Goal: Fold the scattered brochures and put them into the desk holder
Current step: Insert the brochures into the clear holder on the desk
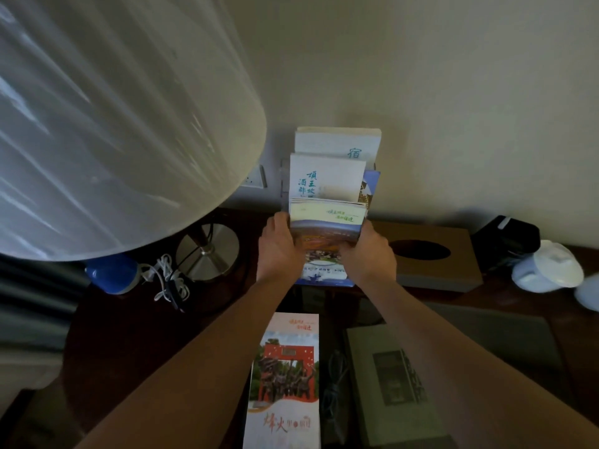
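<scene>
A clear tiered desk holder (282,183) stands against the wall with white folded brochures (327,176) in its upper tiers. Both hands grip a stack of folded brochures (327,228) at the holder's lowest front tier. My left hand (278,247) holds the stack's left edge, my right hand (369,251) its right edge. One folded brochure with a red gate photo (285,380) lies flat on the dark desk near me, between my forearms.
A big white lampshade (113,118) fills the left, its metal base (207,251) beside the holder. A blue object with white cable (111,273), a tissue box (431,257), a black device (505,241), a white kettle (547,267) and a grey booklet (395,384) surround the work spot.
</scene>
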Demonstrator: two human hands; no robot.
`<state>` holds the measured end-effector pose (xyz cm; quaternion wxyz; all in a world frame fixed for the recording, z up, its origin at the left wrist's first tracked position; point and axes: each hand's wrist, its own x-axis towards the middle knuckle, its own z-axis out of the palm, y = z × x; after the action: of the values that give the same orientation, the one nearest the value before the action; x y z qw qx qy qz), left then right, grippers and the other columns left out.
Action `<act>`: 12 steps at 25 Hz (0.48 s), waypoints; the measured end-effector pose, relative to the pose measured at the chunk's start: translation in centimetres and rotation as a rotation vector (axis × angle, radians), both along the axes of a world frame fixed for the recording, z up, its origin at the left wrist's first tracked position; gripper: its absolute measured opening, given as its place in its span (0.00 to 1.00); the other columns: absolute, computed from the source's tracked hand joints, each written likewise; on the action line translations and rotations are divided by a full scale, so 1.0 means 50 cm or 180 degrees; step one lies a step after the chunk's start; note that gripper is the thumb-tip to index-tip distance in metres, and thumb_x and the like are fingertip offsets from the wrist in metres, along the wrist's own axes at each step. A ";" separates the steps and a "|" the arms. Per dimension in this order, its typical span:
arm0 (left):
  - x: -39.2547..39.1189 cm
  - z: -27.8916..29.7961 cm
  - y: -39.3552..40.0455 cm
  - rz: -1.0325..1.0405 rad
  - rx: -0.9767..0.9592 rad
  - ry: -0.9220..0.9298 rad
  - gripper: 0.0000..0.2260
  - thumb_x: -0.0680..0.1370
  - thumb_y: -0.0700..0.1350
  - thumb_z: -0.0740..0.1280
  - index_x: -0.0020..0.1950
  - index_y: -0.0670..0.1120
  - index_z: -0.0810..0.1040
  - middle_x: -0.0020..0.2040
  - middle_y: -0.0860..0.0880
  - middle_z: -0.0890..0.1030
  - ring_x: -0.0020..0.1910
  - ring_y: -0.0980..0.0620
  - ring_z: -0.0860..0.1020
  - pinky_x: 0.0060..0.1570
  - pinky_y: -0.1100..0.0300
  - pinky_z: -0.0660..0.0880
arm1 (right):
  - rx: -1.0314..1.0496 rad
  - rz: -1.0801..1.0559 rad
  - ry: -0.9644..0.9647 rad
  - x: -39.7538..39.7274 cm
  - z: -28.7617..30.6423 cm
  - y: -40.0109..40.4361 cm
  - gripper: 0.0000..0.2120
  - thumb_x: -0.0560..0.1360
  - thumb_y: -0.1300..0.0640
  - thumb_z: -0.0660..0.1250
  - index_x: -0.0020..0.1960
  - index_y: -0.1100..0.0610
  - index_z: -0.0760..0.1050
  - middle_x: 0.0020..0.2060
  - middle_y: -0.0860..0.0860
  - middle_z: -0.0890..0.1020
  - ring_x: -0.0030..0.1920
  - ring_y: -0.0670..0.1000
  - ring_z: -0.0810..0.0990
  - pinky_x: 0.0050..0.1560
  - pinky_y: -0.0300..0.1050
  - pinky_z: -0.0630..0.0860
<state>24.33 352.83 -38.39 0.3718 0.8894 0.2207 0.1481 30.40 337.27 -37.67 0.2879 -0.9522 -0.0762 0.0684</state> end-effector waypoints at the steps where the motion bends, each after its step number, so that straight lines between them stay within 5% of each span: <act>1: 0.004 0.005 0.000 0.0103 0.0034 -0.0114 0.14 0.78 0.40 0.66 0.63 0.44 0.70 0.61 0.44 0.75 0.59 0.46 0.76 0.58 0.49 0.77 | 0.0141 -0.0053 -0.0058 0.003 0.002 0.002 0.13 0.78 0.51 0.67 0.59 0.50 0.70 0.50 0.51 0.81 0.46 0.53 0.81 0.46 0.53 0.82; 7: -0.026 0.010 0.016 0.0533 -0.0637 0.0136 0.13 0.77 0.46 0.69 0.55 0.50 0.66 0.55 0.48 0.73 0.48 0.50 0.76 0.37 0.63 0.70 | 0.0859 -0.0499 -0.0232 -0.037 0.021 0.008 0.20 0.75 0.52 0.72 0.63 0.51 0.68 0.59 0.49 0.74 0.52 0.49 0.78 0.44 0.46 0.77; 12: -0.222 -0.075 0.012 0.0636 -0.0546 0.1533 0.16 0.77 0.44 0.68 0.63 0.44 0.72 0.64 0.42 0.73 0.64 0.41 0.71 0.62 0.48 0.71 | 0.0175 -0.0124 0.0867 -0.257 -0.078 -0.011 0.22 0.78 0.52 0.69 0.69 0.51 0.67 0.65 0.51 0.73 0.58 0.52 0.78 0.52 0.51 0.81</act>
<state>13.23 353.44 -42.12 0.3662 0.8381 0.4012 -0.0510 17.56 336.71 -41.59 0.3228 -0.9271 -0.0198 0.1893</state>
